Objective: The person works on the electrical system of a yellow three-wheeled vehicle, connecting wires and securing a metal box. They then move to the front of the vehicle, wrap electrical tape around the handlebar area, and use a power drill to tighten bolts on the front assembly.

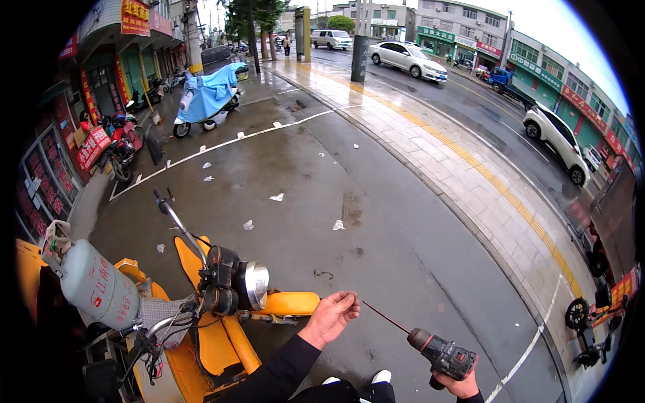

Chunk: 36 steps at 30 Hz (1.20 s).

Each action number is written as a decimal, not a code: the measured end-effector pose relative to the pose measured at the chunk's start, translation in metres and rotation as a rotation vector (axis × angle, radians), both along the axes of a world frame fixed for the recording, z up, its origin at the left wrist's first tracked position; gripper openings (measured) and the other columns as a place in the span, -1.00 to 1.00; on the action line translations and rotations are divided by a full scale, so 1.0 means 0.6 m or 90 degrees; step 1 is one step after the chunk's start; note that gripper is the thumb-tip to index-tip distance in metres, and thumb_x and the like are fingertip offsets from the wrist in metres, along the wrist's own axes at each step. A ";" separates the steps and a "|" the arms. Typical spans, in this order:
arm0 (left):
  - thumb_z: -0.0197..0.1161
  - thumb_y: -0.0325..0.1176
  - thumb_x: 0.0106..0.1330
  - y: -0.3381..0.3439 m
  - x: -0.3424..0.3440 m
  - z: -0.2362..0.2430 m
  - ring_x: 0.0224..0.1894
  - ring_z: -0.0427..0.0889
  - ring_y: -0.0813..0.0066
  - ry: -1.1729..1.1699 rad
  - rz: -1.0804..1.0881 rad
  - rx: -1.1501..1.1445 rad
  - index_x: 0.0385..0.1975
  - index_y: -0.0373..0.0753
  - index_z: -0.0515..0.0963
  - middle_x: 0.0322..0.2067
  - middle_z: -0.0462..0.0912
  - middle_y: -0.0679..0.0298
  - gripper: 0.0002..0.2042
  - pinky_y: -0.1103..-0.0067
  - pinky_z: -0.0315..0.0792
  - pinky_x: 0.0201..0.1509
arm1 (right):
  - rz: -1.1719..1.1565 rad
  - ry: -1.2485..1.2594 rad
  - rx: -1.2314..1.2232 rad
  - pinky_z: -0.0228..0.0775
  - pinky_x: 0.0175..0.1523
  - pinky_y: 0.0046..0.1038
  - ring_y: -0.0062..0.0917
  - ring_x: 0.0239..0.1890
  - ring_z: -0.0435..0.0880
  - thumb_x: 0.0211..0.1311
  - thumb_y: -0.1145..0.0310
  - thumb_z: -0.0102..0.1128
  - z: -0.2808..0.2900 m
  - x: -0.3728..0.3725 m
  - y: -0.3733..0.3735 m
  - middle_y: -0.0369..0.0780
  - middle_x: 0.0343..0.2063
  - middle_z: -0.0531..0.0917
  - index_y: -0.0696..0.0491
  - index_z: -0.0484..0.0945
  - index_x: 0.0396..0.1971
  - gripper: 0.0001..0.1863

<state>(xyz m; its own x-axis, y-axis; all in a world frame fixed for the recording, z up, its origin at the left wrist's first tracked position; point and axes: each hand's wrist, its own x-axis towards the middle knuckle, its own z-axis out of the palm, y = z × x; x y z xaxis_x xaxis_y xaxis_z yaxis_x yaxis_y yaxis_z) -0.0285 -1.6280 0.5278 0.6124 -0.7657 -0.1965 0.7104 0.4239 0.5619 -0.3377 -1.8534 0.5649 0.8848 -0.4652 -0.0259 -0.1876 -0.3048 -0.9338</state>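
Note:
My right hand (459, 385) grips a black and red cordless drill (443, 354) at the lower right. A long thin bit (388, 318) sticks out of its chuck toward the upper left. Just left of the bit's tip is my left hand (330, 318), its thumb and fingertips pinched together. Whatever lies between those fingertips is too small to make out. Beside this hand stands a yellow motor tricycle (289, 303) with a round chrome headlight (256, 285) and bare handlebars. A grey gas cylinder (101, 285) rests on the tricycle's left side.
Wet pavement (403, 235) with scraps of white paper spreads ahead. A scooter under a blue cover (208, 94) is parked farther off. Tiled sidewalk (437, 151) curves along the right, with an orange scooter (615, 295) at its edge. Cars, including a white sedan (408, 59), stand on the road beyond.

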 end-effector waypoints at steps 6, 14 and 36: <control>0.17 -0.38 0.41 -0.069 0.132 0.005 -0.30 0.63 0.51 -0.031 0.178 0.004 -0.21 -0.26 0.57 -0.34 0.64 0.28 -0.89 0.61 0.56 -0.21 | 0.246 0.088 -0.015 0.46 -0.10 -0.32 -0.40 -0.23 0.63 0.00 0.51 0.28 0.031 0.259 -0.154 -0.20 -0.32 0.65 0.07 0.63 -0.22 -0.74; 0.19 -0.38 0.40 -0.029 0.172 0.033 -0.29 0.65 0.44 -0.029 0.518 0.153 -0.22 -0.31 0.54 -0.34 0.63 0.23 -0.88 0.54 0.57 -0.18 | 0.531 0.051 0.111 0.51 -0.25 -0.49 -0.61 -0.43 0.65 -0.13 0.50 0.39 0.056 0.615 -0.223 -0.32 -0.47 0.68 0.07 0.60 -0.36 -0.75; 0.15 -0.31 0.44 0.068 0.321 0.005 -0.52 0.57 0.56 0.116 0.989 0.234 -0.34 -0.28 0.51 -0.49 0.58 0.28 -0.82 0.64 0.49 -0.51 | 1.303 -0.157 -0.199 0.28 0.07 -0.38 -0.39 -0.16 0.59 -0.07 0.32 0.40 0.076 1.290 0.035 -0.25 -0.28 0.64 0.07 0.58 -0.01 -0.48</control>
<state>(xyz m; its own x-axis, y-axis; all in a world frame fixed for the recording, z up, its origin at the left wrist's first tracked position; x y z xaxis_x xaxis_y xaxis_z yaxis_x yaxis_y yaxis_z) 0.1638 -1.5872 0.5308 0.6631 0.6478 -0.3750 -0.1927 0.6319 0.7507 0.4362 -1.8323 0.6104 -0.0125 0.9998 0.0132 0.6393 0.0181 -0.7687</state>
